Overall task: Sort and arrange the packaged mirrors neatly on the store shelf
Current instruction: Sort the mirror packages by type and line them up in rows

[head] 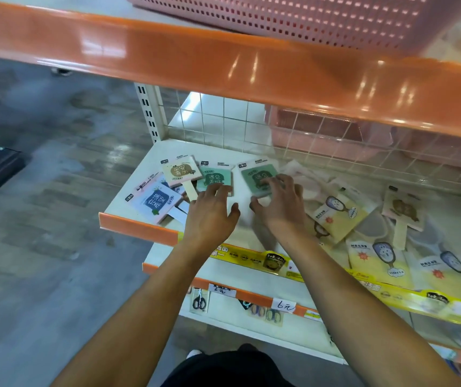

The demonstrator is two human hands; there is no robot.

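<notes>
**Inspector:** Report the hands as found.

**Operator:** I logged both over the middle shelf. The left hand lay spread wide, fingers straight, tips on the lower edge of a green packaged mirror. The right hand had its fingers bent over a second green mirror, at three o'clock from the first. Whether it gripped or merely pressed, I could not tell.

**Inspector:** Advice for the step?

**Operator:** In my judgement, slide the two green packs together edge to edge, handles toward six o'clock, pressing flat so the wrap does not buckle.

**Inspector:** Count.

**Operator:** Two green; one beige mirror at eleven o'clock of the left hand, overlapping its neighbour; one blue-printed mirror at nine o'clock. At three o'clock, a loose heap of yellow-carded mirrors, at least four, the rest too blurred to tally.
</notes>
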